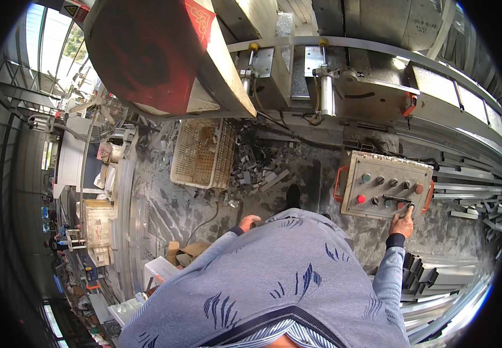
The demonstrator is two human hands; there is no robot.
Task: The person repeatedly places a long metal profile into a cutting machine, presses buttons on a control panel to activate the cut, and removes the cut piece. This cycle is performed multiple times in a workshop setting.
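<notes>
My right hand point(401, 224) reaches to the lower right part of a grey control box point(388, 170). Its index finger is stretched out and touches a small dark knob or button near the panel's bottom edge; nothing is held. Round knobs, coloured buttons and a red button point(361, 199) sit on the panel, with an orange handle point(340, 183) on the left side and another on the right. Close to my body, my left hand point(249, 223) hangs with loosely bent fingers and appears to hold nothing. My shirt front hides part of it.
A pale plastic crate point(201, 153) stands on the floor beside heaped metal offcuts point(262, 168). Ahead is a machine with a large red-and-white guard point(146, 52) and air cylinders point(327, 95). Metal profiles point(436, 272) lie at right; a fan point(104, 119) stands at left.
</notes>
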